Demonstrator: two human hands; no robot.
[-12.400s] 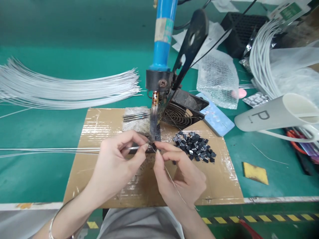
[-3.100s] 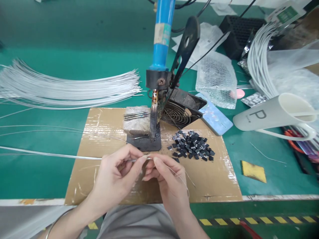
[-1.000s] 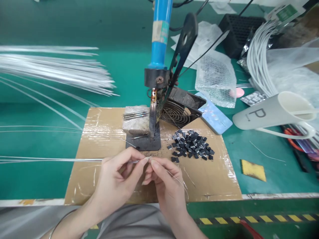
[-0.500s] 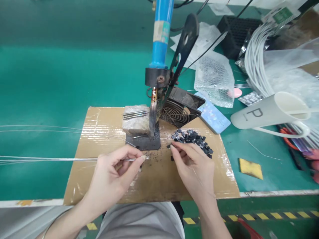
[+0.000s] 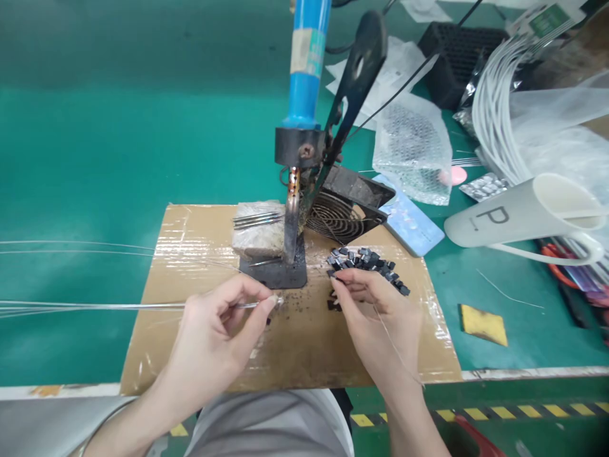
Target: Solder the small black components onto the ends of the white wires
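Observation:
My left hand (image 5: 228, 330) pinches a bundle of thin silvery-white wires (image 5: 143, 306) between thumb and forefinger, with their ends poking just past the fingertips. My right hand (image 5: 380, 317) is closed in a pinch on a small black piece (image 5: 332, 274), beside a pile of similar black pieces (image 5: 368, 263). Across that palm and wrist runs a fine thread-like wire (image 5: 392, 343). Between and beyond the hands, a blue-handled soldering iron (image 5: 307, 95) points down in a black clamp. Its tip stands over a dark metal plate (image 5: 280, 276), apart from both hands.
Cardboard (image 5: 190, 362) covers the work area on the green table. A wrapped block (image 5: 257, 238) bears several thin metal rods. A small fan (image 5: 347, 209), a blue phone-like slab (image 5: 413, 222), a white mug (image 5: 504, 212), a yellow sponge (image 5: 483, 324) and coiled white cables (image 5: 495, 108) lie rightward.
My right hand has shifted slightly right, and the black piece now shows at its fingertips. The left hand keeps its pinch on the wires. The view has moved a little.

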